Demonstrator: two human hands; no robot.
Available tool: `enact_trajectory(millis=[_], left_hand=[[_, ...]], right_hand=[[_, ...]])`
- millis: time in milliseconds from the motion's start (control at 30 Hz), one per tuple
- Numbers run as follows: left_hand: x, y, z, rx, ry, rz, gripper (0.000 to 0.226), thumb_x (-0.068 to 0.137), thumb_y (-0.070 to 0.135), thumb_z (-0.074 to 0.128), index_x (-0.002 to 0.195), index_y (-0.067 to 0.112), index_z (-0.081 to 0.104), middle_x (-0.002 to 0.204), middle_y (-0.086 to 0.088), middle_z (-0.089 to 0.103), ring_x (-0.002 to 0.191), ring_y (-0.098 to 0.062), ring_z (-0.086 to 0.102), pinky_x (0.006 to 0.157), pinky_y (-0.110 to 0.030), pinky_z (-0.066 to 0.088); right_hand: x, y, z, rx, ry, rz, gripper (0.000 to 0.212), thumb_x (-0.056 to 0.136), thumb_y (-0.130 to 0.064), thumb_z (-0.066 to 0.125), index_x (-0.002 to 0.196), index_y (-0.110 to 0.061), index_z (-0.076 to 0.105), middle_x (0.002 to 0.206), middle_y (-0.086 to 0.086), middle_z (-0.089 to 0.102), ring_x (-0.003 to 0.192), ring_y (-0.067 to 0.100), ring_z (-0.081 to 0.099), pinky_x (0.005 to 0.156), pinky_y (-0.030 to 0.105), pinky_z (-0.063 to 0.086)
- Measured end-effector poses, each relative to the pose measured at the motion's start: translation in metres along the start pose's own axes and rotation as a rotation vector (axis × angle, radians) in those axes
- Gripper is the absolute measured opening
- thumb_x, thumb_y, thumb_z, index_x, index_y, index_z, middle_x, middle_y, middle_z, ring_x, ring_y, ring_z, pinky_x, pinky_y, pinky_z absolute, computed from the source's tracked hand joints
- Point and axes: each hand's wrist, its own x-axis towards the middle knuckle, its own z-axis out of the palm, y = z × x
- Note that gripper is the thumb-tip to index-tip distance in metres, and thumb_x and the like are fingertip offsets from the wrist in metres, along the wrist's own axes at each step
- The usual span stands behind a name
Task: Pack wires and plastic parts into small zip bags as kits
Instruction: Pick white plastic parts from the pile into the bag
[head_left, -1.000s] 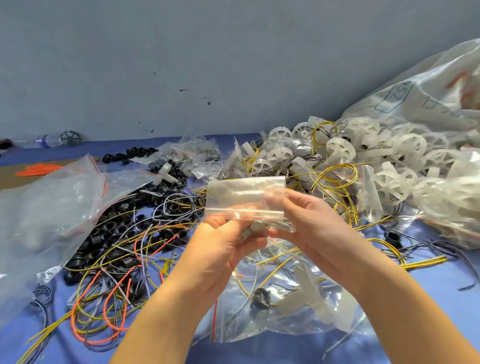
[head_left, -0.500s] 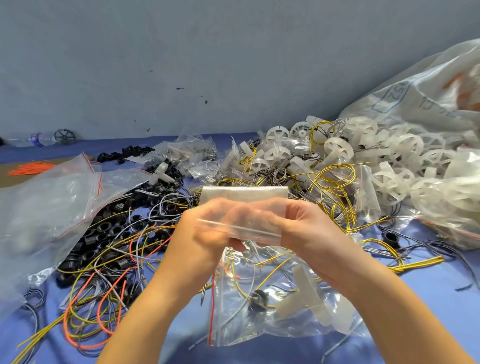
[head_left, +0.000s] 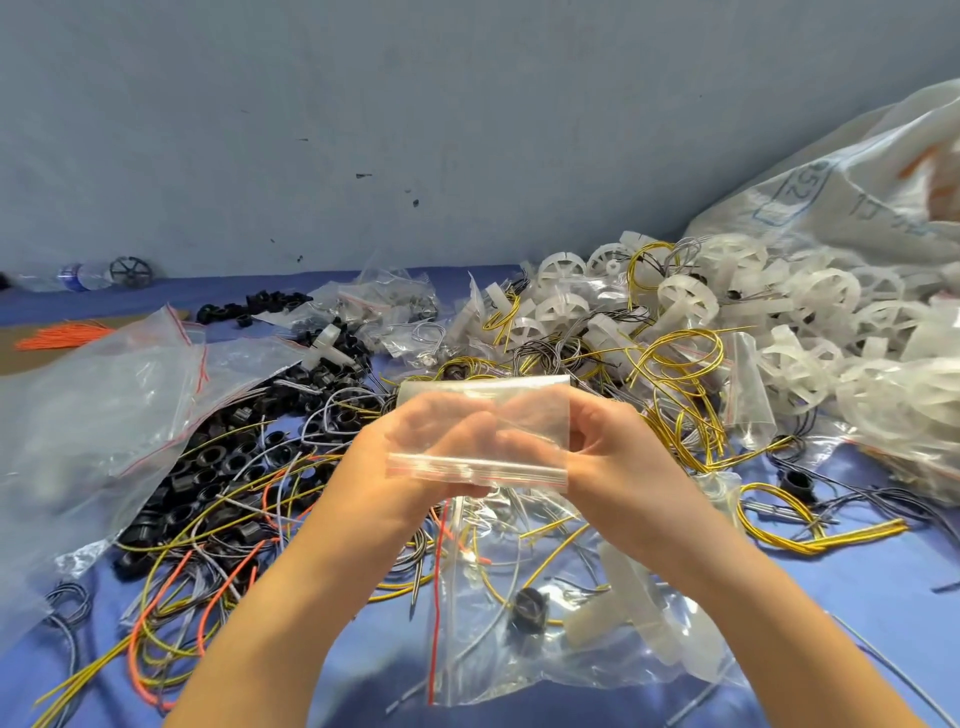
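Head view: left hand (head_left: 415, 457), right hand (head_left: 618, 457) fingers pinch small zip bag (head_left: 483, 415); sack (head_left: 831, 192) print unreadable.

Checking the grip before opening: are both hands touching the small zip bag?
Touching. The head view shows the left hand and right hand pinching the small zip bag.

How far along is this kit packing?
Early to midway, it seems. Done: one filled bag lies below the hands with wires, a black part and a white piece inside. In hand: both the left hand and right hand hold a small empty zip bag. Left: heaps of white wheels, black rings and loose wires remain unpacked.
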Motion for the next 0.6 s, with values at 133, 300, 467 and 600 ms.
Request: enact_trajectory(millis=[133, 300, 467, 600], left_hand=[[-0.001, 0.002, 0.003, 0.037, 0.029, 0.003, 0.023, 0.092, 0.028, 0.067, 0.1, 0.006, 0.071, 0.096, -0.016, 0.075, 0.079, -0.019, 0.069, 0.062, -0.021, 0.052], [-0.002, 0.003, 0.006, 0.015, 0.046, -0.017, 0.024, 0.089, 0.03, 0.067, 0.098, 0.009, 0.075, 0.09, -0.016, 0.075, 0.075, -0.02, 0.069, 0.058, -0.022, 0.054], [-0.004, 0.008, 0.007, 0.102, 0.014, 0.025, 0.028, 0.077, 0.024, 0.079, 0.1, 0.009, 0.072, 0.098, -0.006, 0.075, 0.09, -0.022, 0.071, 0.069, -0.027, 0.056], [-0.004, 0.005, 0.012, 0.127, 0.033, 0.059, 0.026, 0.091, 0.029, 0.062, 0.1, 0.006, 0.071, 0.091, -0.003, 0.077, 0.077, -0.012, 0.069, 0.062, -0.019, 0.051]], right_hand=[[-0.002, 0.001, 0.002, 0.002, -0.02, -0.008, 0.016, 0.088, -0.02, 0.073, 0.104, -0.018, 0.071, 0.096, 0.001, 0.075, 0.091, 0.023, 0.072, 0.085, 0.053, 0.054], [-0.003, 0.0, 0.004, 0.004, -0.029, -0.022, 0.022, 0.086, -0.011, 0.074, 0.107, -0.015, 0.07, 0.098, 0.004, 0.075, 0.093, 0.03, 0.07, 0.085, 0.052, 0.054], [-0.003, -0.002, -0.003, 0.087, -0.02, 0.007, 0.025, 0.081, -0.031, 0.077, 0.102, -0.018, 0.074, 0.088, -0.004, 0.076, 0.073, 0.006, 0.069, 0.066, 0.021, 0.053], [-0.004, 0.0, -0.003, 0.139, -0.043, 0.009, 0.018, 0.086, -0.02, 0.073, 0.104, -0.018, 0.07, 0.081, -0.001, 0.073, 0.067, 0.006, 0.062, 0.061, 0.02, 0.051]])
